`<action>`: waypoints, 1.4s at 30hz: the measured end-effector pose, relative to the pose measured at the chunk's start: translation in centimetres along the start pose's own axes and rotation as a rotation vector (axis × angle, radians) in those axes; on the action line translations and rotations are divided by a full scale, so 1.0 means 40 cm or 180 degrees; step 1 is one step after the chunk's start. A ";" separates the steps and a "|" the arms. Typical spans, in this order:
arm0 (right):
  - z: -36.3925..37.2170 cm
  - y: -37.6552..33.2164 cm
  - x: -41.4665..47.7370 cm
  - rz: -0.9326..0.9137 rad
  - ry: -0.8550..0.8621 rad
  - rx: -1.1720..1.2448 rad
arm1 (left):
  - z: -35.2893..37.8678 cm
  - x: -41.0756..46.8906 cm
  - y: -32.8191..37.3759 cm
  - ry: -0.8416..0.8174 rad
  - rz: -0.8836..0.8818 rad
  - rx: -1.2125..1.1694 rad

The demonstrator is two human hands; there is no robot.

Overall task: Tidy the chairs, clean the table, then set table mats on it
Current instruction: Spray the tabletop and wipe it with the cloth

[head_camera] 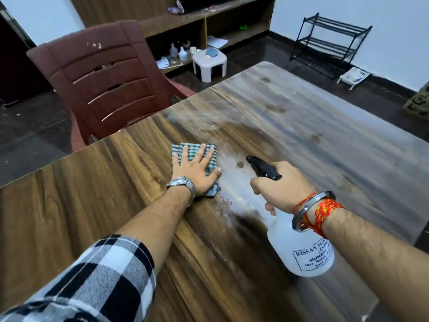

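Wood-grain table point(301, 117), half dusty, wet streak mid-top; chair point(102, 80) tucked at far edge. Cleaning step. Right hand point(282, 185) wrapped round spray bottle point(301, 249); left hand point(197, 168) flat, fingers spread on checked cloth point(210, 149). Next: wipe toward dusty side. No mats seen.

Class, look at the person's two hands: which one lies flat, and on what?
The left hand, spread flat on the checked cloth; the right hand grips the spray bottle.

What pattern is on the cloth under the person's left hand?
A green-and-white check on the cloth, shown best in the head view.
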State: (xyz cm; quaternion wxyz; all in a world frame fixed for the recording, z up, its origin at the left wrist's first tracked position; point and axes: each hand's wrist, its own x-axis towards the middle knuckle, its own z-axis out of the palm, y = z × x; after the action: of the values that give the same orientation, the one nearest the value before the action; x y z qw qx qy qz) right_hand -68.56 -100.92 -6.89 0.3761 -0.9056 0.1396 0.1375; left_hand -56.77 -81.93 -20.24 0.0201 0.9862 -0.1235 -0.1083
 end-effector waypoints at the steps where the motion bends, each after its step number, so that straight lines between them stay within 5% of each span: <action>1: -0.007 0.015 -0.023 0.0012 -0.0014 0.0028 | 0.007 -0.030 0.029 -0.0012 0.0077 0.0008; 9: -0.047 0.160 -0.230 0.0154 0.0099 0.0270 | 0.063 -0.303 0.302 -0.0093 0.0787 -0.0045; 23: -0.050 0.342 -0.482 0.0507 0.0423 0.0274 | 0.140 -0.666 0.561 -0.0195 0.0970 -0.0085; 29: -0.012 0.341 -0.537 0.0395 0.0383 0.0174 | 0.163 -0.784 0.532 -0.0218 0.0940 -0.0189; 37: 0.086 0.238 -0.568 0.0138 0.0531 0.0169 | 0.178 -0.920 0.393 -0.0064 0.0212 -0.0505; 42: 0.140 0.159 -0.590 -0.0010 0.0041 0.0095 | 0.200 -1.031 0.263 0.0034 -0.0409 -0.0569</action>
State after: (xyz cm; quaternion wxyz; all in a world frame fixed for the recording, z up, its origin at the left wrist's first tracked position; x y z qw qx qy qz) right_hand -93.44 -97.69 -6.43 0.3890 -0.9009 0.1426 0.1290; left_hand -100.04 -81.99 -18.72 0.1017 0.9869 -0.0498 -0.1147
